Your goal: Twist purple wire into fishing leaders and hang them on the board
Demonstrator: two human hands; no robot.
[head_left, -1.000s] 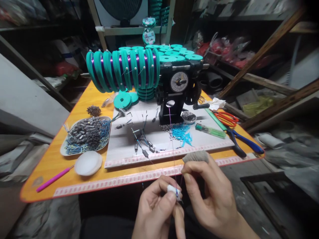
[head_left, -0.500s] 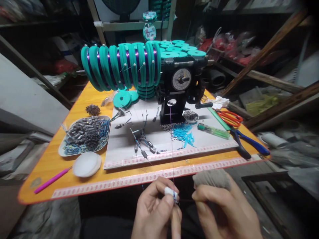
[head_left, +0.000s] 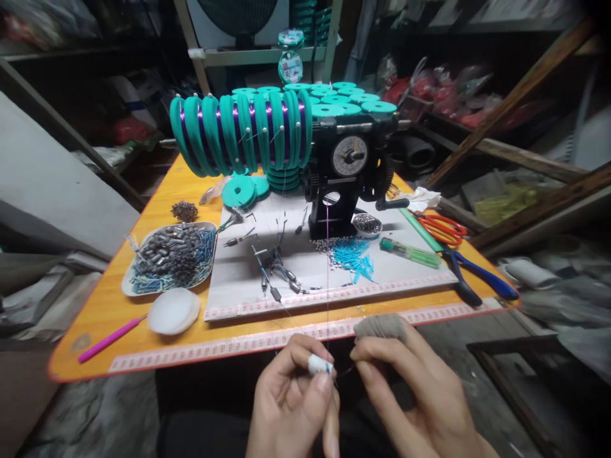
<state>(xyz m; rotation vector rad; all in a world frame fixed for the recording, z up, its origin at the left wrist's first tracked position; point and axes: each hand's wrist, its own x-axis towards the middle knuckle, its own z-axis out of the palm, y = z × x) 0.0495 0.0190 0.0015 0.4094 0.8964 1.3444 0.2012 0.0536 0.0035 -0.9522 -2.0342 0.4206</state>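
A thin purple fishing line (head_left: 328, 280) runs down from the black hand-cranked winder (head_left: 334, 172) to my left hand (head_left: 296, 397). Thumb and index finger of that hand pinch the line, and white tape wraps the index fingertip. Beside it, my right hand (head_left: 415, 388) is closed in a pinch, with a grey cover (head_left: 382, 327) on one finger. From its fingertips a fine dark strand stretches toward the left fingertips. Any knot between the hands is too small to make out. Both hands are in front of the table's near edge.
Teal foam spools (head_left: 238, 133) line the winder's shaft. On the orange table (head_left: 102, 312) are a tray of sinkers (head_left: 125, 286), a white dish (head_left: 172, 312), a pink-handled tool (head_left: 109, 340), blue tubes (head_left: 353, 257), orange scissors (head_left: 443, 228) and blue-handled pliers (head_left: 487, 275). A measuring tape (head_left: 214, 349) edges the table.
My right hand has moved left, closer to my left hand, and a strand now shows between them. The left hand keeps its pinch. The whole view has shifted slightly.
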